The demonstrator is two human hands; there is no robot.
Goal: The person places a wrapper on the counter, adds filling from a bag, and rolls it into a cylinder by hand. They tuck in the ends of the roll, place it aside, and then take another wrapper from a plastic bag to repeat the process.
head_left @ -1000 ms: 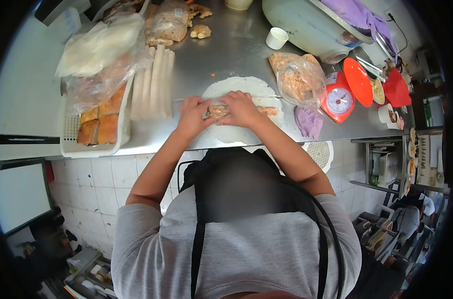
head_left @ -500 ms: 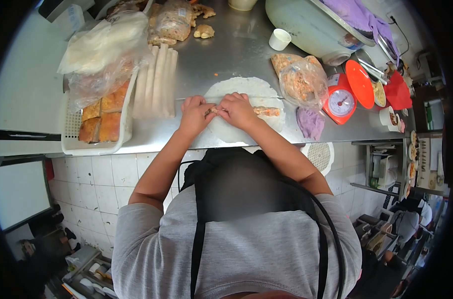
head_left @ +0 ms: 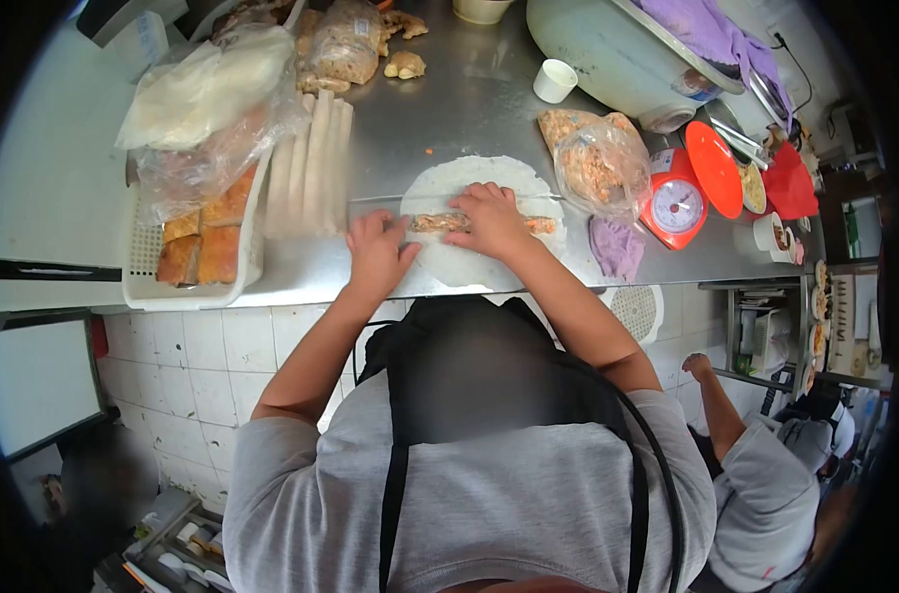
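One strip of filling (head_left: 431, 223) lies lengthwise left to right across one round white sheet (head_left: 461, 265) on the tabletop (head_left: 439, 109), its long axis roughly parallel to the near edge. Your right hand (head_left: 491, 219) arches over it, fingers bent to the far side, thumb near; whether it grips, you cannot tell from here. Your left hand (head_left: 378, 245), together with the right half a second ago, has parted to the left, fingers loosely spread, baring the strip's left stretch. Another person's arm (head_left: 721, 410) now appears at right. Four golden slabs (head_left: 218, 257) show in one white basket (head_left: 256, 267).
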